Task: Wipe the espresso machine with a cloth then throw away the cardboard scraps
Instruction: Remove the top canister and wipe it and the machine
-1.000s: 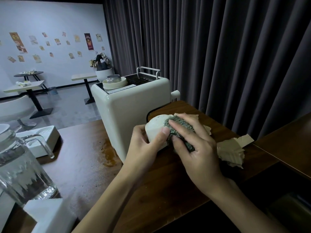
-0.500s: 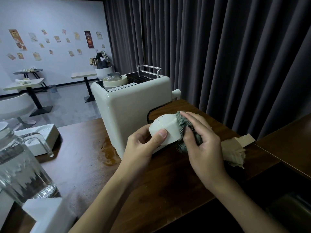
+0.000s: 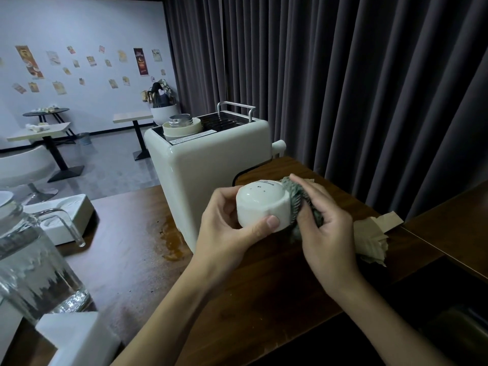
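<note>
A cream espresso machine [image 3: 208, 165] stands on the dark wooden counter [image 3: 126, 260], its back toward me. My left hand [image 3: 227, 233] grips a small white rounded part [image 3: 260, 204] just in front of the machine. My right hand [image 3: 324, 223] holds a grey-green knitted cloth [image 3: 293, 196] and presses it against the right end of that part. Beige cardboard scraps [image 3: 375, 239] lie on the counter to the right, partly hidden behind my right hand.
A glass pitcher [image 3: 31, 262] stands at the near left with a white block [image 3: 76, 336] in front of it and a white tray [image 3: 66, 217] behind. A brown stain [image 3: 171, 241] marks the counter by the machine. Dark curtains [image 3: 343, 75] hang behind; a drop lies at the right.
My right hand and the cloth slid off the top of the white part to its right end, uncovering the part. My left hand keeps its grip and has turned the part slightly.
</note>
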